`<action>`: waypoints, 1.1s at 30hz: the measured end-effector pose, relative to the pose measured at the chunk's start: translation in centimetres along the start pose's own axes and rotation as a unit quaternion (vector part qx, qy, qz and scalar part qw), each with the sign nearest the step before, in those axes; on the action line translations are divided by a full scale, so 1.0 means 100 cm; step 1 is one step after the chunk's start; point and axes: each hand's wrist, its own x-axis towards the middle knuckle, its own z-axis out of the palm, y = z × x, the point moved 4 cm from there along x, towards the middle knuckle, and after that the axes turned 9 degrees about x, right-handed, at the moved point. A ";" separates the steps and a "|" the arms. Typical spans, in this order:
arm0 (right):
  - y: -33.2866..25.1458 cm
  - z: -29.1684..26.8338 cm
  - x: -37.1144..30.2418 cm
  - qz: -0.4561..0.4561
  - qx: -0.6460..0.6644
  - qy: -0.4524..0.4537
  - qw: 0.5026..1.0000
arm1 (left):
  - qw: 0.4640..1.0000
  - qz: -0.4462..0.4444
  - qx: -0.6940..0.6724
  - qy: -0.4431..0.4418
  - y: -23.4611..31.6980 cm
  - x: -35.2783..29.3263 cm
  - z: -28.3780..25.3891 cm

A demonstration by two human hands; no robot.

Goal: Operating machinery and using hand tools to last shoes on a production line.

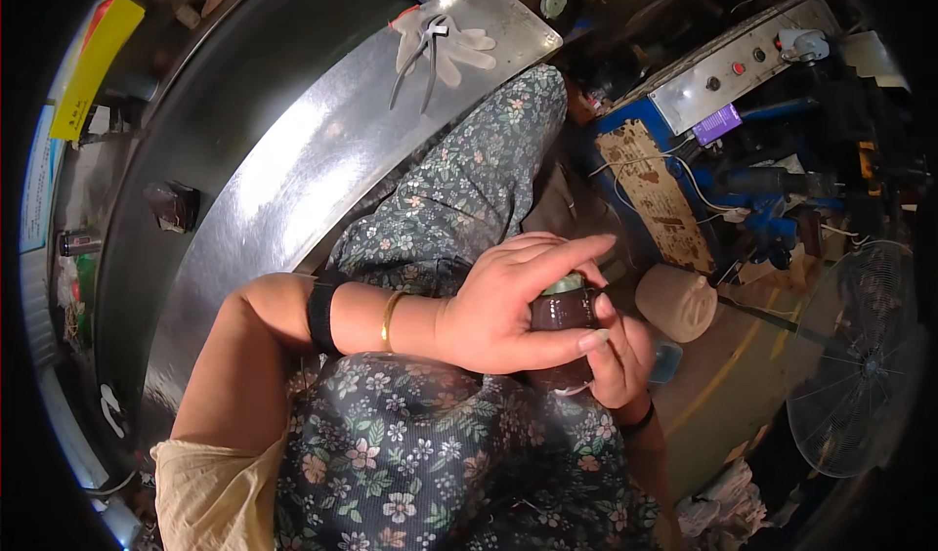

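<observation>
Dark-brown jar [561, 313] sits within the left grip [500, 305], wrapped round its top; right grip [623, 360] apparently clasps its side.

Bracelet [388, 322]: thin, gold-coloured, between left hand [500, 302] and a broad black band [319, 317]. Sleeve [217, 492]: beige, loose, creased, farther up the arm from bracelet. Floral garment [391, 444]: dark, ribbed, white and peach blooms, green leaves, beneath bracelet. Black wristband [640, 417]: right of bracelet, partly hidden, possibly a thin strap.
</observation>
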 end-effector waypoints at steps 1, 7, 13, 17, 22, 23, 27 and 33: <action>0.001 -0.001 0.000 0.016 0.004 -0.002 1.000 | 1.000 0.003 -0.005 -0.003 0.000 0.002 0.001; 0.016 0.005 0.007 0.073 0.003 0.002 0.997 | 0.997 -0.047 -0.058 -0.005 -0.011 0.011 -0.003; 0.088 0.066 0.014 0.281 0.153 0.087 0.943 | 0.963 0.084 0.252 -0.036 -0.054 0.024 -0.022; 0.124 0.139 0.007 0.539 0.304 0.052 0.784 | 0.959 -0.196 0.204 -0.030 -0.135 0.058 -0.056; 0.148 0.131 0.014 0.448 0.408 0.055 0.794 | 0.918 -0.377 -0.124 0.023 -0.166 0.049 -0.072; 0.148 0.139 0.009 0.518 0.506 0.070 0.686 | 0.922 -0.354 -0.152 0.019 -0.163 0.042 -0.069; 0.125 0.173 -0.004 0.703 0.481 0.046 0.523 | 0.882 -0.403 -0.239 0.043 -0.167 0.005 -0.053; 0.131 0.176 0.015 0.575 0.215 -0.146 0.775 | 0.899 -0.366 -0.240 0.023 -0.190 0.008 -0.052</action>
